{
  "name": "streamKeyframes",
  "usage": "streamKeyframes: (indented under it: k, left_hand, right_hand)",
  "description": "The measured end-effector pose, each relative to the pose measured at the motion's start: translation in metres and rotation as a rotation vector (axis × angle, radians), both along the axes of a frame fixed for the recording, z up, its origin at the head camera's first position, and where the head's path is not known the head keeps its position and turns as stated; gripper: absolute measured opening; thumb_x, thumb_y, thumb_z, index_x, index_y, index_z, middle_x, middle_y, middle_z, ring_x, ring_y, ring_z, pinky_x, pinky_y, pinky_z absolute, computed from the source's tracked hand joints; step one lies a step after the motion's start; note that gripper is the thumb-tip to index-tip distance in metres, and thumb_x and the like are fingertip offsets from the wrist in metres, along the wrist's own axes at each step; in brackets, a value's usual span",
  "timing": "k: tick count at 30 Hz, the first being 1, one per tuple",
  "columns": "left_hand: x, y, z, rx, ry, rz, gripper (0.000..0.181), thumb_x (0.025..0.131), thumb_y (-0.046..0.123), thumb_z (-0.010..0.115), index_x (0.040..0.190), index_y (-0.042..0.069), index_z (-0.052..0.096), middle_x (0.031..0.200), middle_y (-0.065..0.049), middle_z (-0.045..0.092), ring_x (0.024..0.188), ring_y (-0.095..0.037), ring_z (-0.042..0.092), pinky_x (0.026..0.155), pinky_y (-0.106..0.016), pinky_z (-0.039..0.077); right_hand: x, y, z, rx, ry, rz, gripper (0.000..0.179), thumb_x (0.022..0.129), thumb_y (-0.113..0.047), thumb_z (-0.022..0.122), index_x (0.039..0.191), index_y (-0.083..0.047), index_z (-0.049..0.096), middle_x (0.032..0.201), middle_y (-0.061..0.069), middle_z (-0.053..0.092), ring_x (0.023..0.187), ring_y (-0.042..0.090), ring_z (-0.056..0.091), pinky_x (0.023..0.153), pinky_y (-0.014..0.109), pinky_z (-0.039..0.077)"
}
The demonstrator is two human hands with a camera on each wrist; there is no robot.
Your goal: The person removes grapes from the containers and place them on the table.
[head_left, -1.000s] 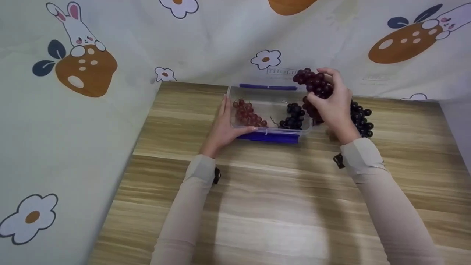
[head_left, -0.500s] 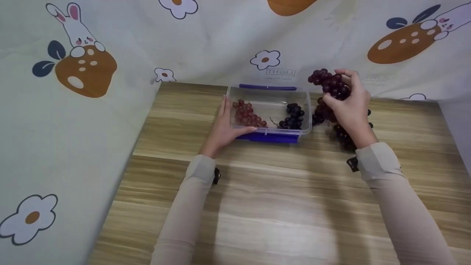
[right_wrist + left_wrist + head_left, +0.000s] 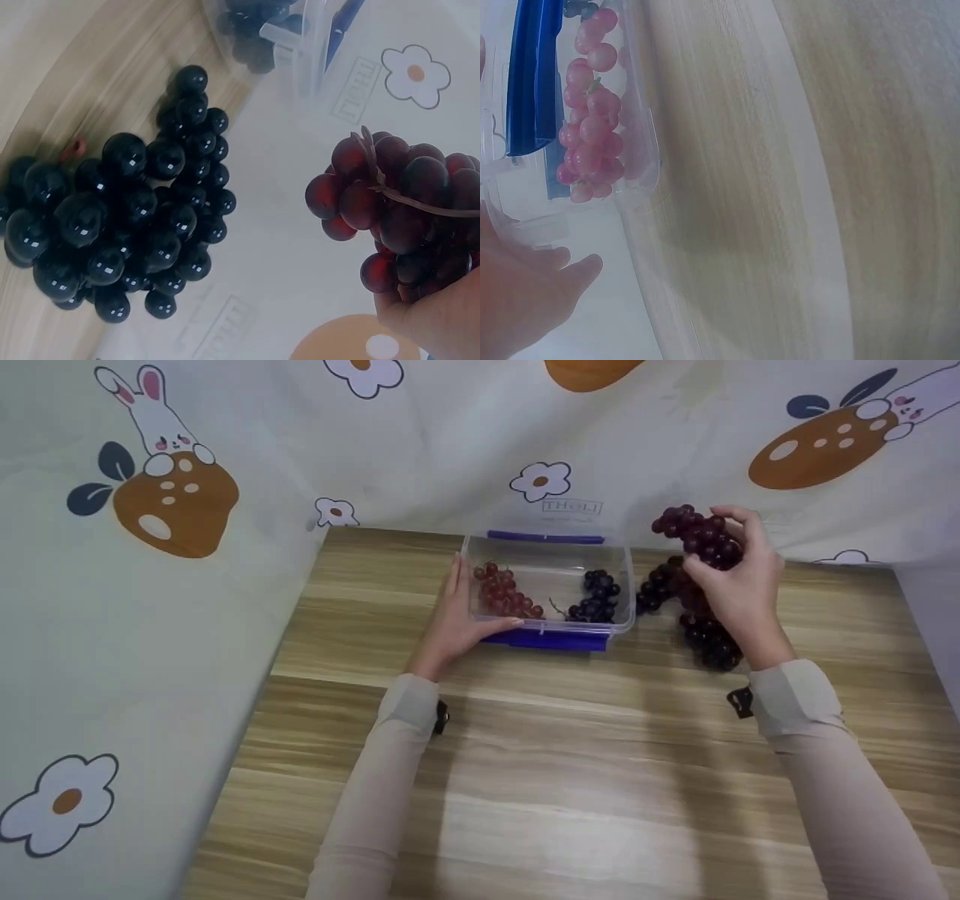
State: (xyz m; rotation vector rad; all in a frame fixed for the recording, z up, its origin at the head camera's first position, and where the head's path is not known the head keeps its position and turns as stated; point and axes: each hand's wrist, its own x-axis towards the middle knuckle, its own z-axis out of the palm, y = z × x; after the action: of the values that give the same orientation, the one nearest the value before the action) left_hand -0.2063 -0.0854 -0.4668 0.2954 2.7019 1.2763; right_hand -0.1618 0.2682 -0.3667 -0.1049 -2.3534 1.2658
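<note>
My left hand (image 3: 454, 619) rests on the left end of a clear plastic food box (image 3: 551, 626), straight fingers along its side wall and thumb across the front rim. Inside the box lie a bunch of pinkish-red grapes (image 3: 506, 594) at the left and a bunch of black grapes (image 3: 596, 596) at the right. Raised to the right of the box, my right hand (image 3: 750, 577) grips a bunch of dark red grapes (image 3: 705, 536) between thumb and fingers. Its brown stem shows in the right wrist view. Larger black grapes (image 3: 112, 232) lie on the table below that hand.
Blue clip flaps (image 3: 551, 640) hang at the box's front, with another along its back rim. The wooden table (image 3: 555, 780) meets a patterned cloth (image 3: 450, 450) behind the box and another side at the left.
My right hand has moved right with the dark red grapes, away from the box. More of the black grapes on the table now shows. The left hand and the box stay in place.
</note>
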Motion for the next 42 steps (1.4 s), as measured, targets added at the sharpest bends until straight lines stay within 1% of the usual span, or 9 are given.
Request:
streamKeyframes:
  k: [6,11,15,19,26,30,37,42]
  left_hand:
    - [0.000,0.000,0.000,0.000,0.003,0.000,0.144,0.076,0.067,0.087,0.170,0.013,-0.007,0.178,-0.005,-0.013,0.164,-0.031,-0.001,0.133,-0.050,0.008]
    - [-0.001,-0.001,0.000,-0.005,0.001,0.002,0.144,0.075,0.068,0.086,0.170,0.014,-0.008,0.178,-0.005,-0.013,0.164,-0.035,0.001,0.133,-0.051,0.010]
    - [0.000,0.000,0.000,-0.008,0.001,0.002,0.144,0.075,0.068,0.086,0.170,0.013,-0.007,0.178,-0.005,-0.013,0.164,-0.035,0.001,0.132,-0.052,0.010]
    - [0.001,0.000,0.001,-0.006,-0.004,0.008,0.145,0.074,0.068,0.087,0.170,0.014,-0.007,0.178,-0.004,-0.013,0.164,-0.033,0.000,0.132,-0.053,0.009]
    - [0.002,0.000,0.001,-0.011,-0.003,-0.001,0.144,0.075,0.066,0.087,0.170,0.015,-0.009,0.178,-0.004,-0.014,0.164,-0.036,0.000,0.132,-0.055,0.011]
    - [0.002,0.000,0.001,-0.011,-0.005,0.002,0.144,0.076,0.067,0.087,0.170,0.015,-0.009,0.178,-0.003,-0.014,0.164,-0.034,-0.001,0.132,-0.055,0.010]
    - [0.002,-0.001,0.001,-0.017,0.000,0.003,0.143,0.076,0.067,0.087,0.170,0.014,-0.008,0.178,-0.004,-0.013,0.164,-0.037,0.002,0.132,-0.055,0.011]
    - [0.002,0.000,0.001,-0.020,-0.006,0.004,0.144,0.076,0.066,0.087,0.170,0.014,-0.008,0.178,-0.004,-0.014,0.164,-0.035,-0.001,0.131,-0.056,0.010]
  right_hand:
    - [0.001,0.011,0.000,0.003,-0.031,-0.044,0.057,0.087,0.004,0.069,0.141,-0.011,0.061,0.135,0.013,0.071,0.105,0.003,0.062,0.077,0.016,0.047]
    - [0.004,0.019,0.001,0.007,-0.035,-0.062,0.057,0.088,0.003,0.069,0.142,-0.013,0.061,0.137,0.012,0.069,0.114,0.004,0.061,0.074,0.019,0.044]
    - [0.007,0.025,0.002,0.004,-0.027,-0.073,0.057,0.088,0.003,0.070,0.142,-0.013,0.061,0.135,0.012,0.070,0.111,0.005,0.062,0.076,0.018,0.046]
    - [0.010,0.030,0.003,-0.003,-0.027,-0.084,0.056,0.088,0.001,0.071,0.140,-0.018,0.063,0.133,0.013,0.070,0.108,0.005,0.063,0.078,0.015,0.049]
    - [0.016,0.040,0.003,0.004,-0.038,-0.118,0.055,0.088,-0.002,0.070,0.139,-0.024,0.064,0.131,0.012,0.071,0.104,0.004,0.064,0.079,0.015,0.047]
    - [0.018,0.046,0.003,0.017,-0.046,-0.145,0.055,0.088,-0.004,0.072,0.139,-0.026,0.064,0.132,0.012,0.072,0.105,0.003,0.065,0.080,0.014,0.050]
    - [0.021,0.058,0.000,0.015,-0.065,-0.187,0.055,0.088,-0.007,0.076,0.138,-0.027,0.064,0.130,0.009,0.072,0.104,0.002,0.065,0.081,0.013,0.052]
    - [0.023,0.067,-0.002,0.028,-0.088,-0.208,0.054,0.090,-0.010,0.076,0.139,-0.027,0.063,0.134,0.012,0.071,0.105,0.001,0.065,0.080,0.011,0.051]
